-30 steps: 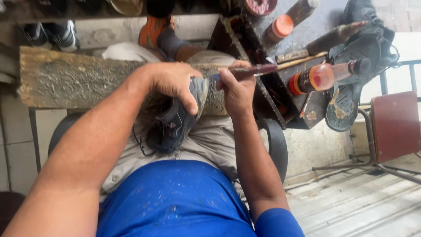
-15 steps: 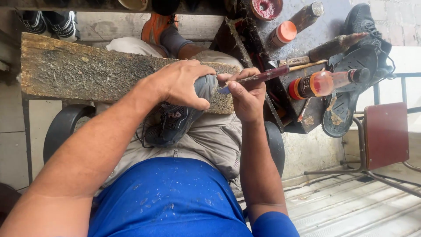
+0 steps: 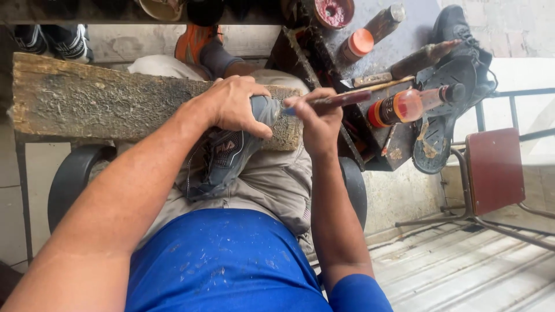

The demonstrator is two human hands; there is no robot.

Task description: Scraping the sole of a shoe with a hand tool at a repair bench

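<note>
Head view: the left hand [image 3: 234, 107] is closed over the toe of a dark grey shoe [image 3: 222, 159], pressing it against a worn plank [image 3: 104, 104] across the lap. The right hand [image 3: 315, 124], fingers pinched shut, holds a reddish tool [image 3: 338, 101] with its tip at the shoe's toe. An orange-tinted bottle [image 3: 407, 106] lies on the tabletop [image 3: 407, 32] just beyond.

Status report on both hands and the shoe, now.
Left hand clamps the dark sneaker on the lap. Right hand grips a brush handle, tip at the shoe's heel. Worn plank under the shoe; nothing blocking.
</note>
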